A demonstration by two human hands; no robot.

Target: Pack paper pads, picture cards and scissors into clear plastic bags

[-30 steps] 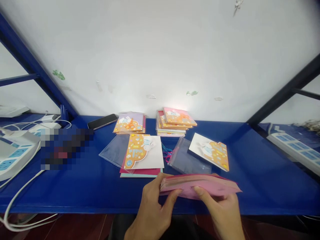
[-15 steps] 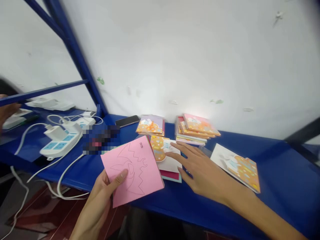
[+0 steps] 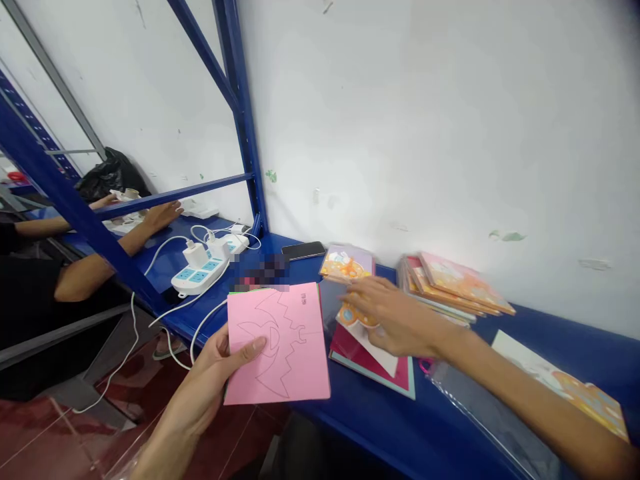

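My left hand is closed on a stack of coloured paper sheets, thumb on top. The uppermost pink sheet carries a line drawing of a bat; a green edge peeks out behind it. Further right, my right hand has its fingers closed over a white card with an orange pattern, partly hiding it. That card lies tilted over a magenta sheet and a pale blue sheet. A clear plastic sleeve lies below my right forearm, near a small pink item.
Packs of patterned cards are piled against the wall, with a smaller pack left of them. Another patterned card lies at right. A phone, a power strip with white cables and another person's arm are at left.
The view has swung left, showing more of the other person. My right hand has gone from spread above the patterned card to closed on it, and the card has turned, baring more magenta.
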